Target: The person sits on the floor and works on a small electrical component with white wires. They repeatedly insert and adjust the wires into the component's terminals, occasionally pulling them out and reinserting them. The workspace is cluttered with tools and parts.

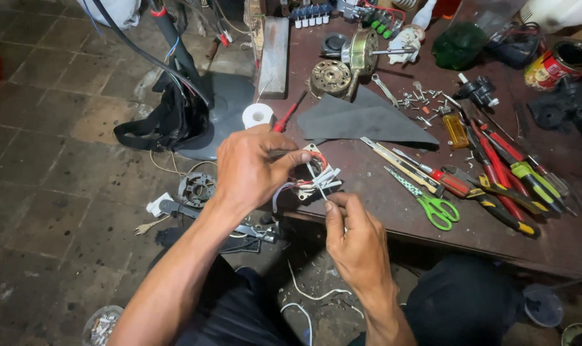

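The stator (pixel 307 172) sits at the table (pixel 380 218) edge, clasped from the left by the left hand (pixel 252 168). Its white leads (pixel 326 179) fan rightward. The right hand (pixel 355 240), just below the stator, pinches a thin wire (pixel 316 182) running up into it; green scissors (pixel 435 206) lie right of it.

The motor coil (pixel 310 173) sat at the near left edge of the table (pixel 393 218), gripped by the left hand (pixel 249 170), with the right hand (pixel 355 240) just before it, fingers (pixel 329 206) pinching its wires. Behind the coil lay a roll of tape (pixel 257 115) and a cloth (pixel 361 118). To the right lay scissors (pixel 432 202), then a row of screwdrivers (pixel 502 173). Left of the table, a fan base (pixel 223 112) stood on the floor (pixel 54 192).
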